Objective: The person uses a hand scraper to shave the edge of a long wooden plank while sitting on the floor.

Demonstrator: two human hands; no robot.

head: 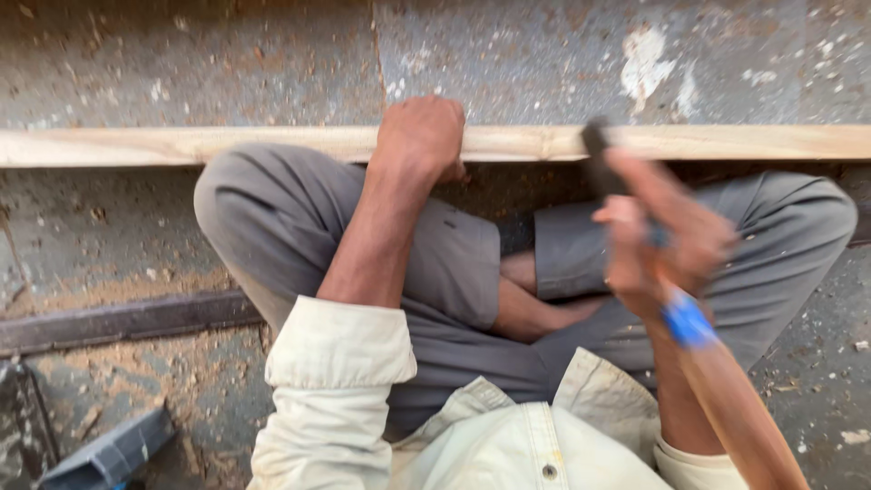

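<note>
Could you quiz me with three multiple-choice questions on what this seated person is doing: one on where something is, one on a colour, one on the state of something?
1. Where does the left hand rest?
A. on the wooden strip
B. on the dark bar
C. in a pocket

2. What colour is the band by the right wrist?
A. red
B. blue
C. green

3. How does the right hand look?
A. flat on the floor
B. open and empty
C. closed round a dark tool, blurred

Answers: 1 A, its fingers curl over the strip. 2 B, plainly blue. 3 C, the tool juts up from the fist.
</note>
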